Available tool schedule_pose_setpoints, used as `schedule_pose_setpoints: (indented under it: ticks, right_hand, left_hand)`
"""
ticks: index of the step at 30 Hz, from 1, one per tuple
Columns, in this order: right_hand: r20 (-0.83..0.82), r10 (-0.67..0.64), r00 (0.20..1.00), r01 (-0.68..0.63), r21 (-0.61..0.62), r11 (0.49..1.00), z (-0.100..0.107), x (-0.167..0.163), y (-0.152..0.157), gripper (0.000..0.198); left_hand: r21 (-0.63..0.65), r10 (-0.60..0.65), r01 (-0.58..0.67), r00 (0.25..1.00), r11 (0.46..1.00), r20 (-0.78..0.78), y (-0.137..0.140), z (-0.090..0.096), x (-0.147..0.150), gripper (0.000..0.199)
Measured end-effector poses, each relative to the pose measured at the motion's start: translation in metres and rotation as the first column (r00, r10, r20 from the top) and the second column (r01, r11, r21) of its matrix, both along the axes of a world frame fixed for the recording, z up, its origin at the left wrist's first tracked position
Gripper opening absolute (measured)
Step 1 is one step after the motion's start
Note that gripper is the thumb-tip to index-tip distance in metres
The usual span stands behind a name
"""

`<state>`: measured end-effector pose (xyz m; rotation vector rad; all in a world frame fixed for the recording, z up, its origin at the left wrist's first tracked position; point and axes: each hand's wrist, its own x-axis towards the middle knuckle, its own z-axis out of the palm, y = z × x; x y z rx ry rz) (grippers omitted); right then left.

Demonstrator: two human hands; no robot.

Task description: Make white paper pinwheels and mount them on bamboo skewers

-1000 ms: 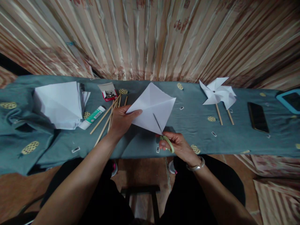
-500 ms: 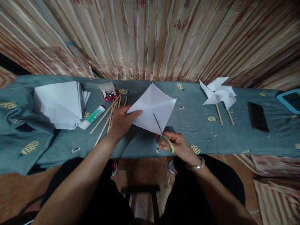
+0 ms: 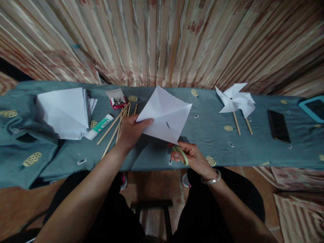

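Note:
My left hand [image 3: 133, 130] pinches the left corner of a creased square sheet of white paper [image 3: 164, 113], thumb on top and fingers beneath. The sheet is held up above the cloth with one corner toward me. Closed around light green-handled scissors [image 3: 182, 156], my right hand [image 3: 189, 155] is at that near corner. A dark sliver of blade shows on the sheet inward from the corner; most of the blades is hidden by the paper. Whether the blades are parted I cannot make out.
Left on the cloth-covered table [image 3: 207, 135] lie a paper stack [image 3: 63, 113], a glue tube [image 3: 100, 126], wooden sticks [image 3: 111, 135] and a small open box of metal pieces [image 3: 118, 101]. Rightward are paper pinwheels [image 3: 234, 98], a phone [image 3: 278, 126] and a blue-framed device [image 3: 314, 108]. Curtains [image 3: 162, 44] hang behind.
The sheet has turned slightly, its far corner shifting left and its right corner rising. Less of the scissor blade shows over the paper. Both hands stay almost in place.

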<state>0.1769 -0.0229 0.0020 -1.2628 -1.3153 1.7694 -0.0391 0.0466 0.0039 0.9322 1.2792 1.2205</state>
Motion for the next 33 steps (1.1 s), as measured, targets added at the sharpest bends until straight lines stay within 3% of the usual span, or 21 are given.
schedule_pose_setpoints:
  ticks: [20, 33]
  right_hand:
    - [-0.031, -0.018, 0.999, 0.017, -0.04, 0.999, -0.0037, 0.0012, 0.0003, 0.059]
    - [-0.029, -0.014, 0.999, 0.014, -0.012, 1.0, -0.002, -0.0001, 0.0012, 0.053]
  left_hand:
    - [-0.024, -0.016, 0.016, 1.0, 1.0, -0.023, -0.0044, 0.0055, 0.0023, 0.032]
    - [-0.007, -0.028, 0.028, 0.999, 1.0, -0.034, -0.0033, 0.0025, 0.0018, 0.035]
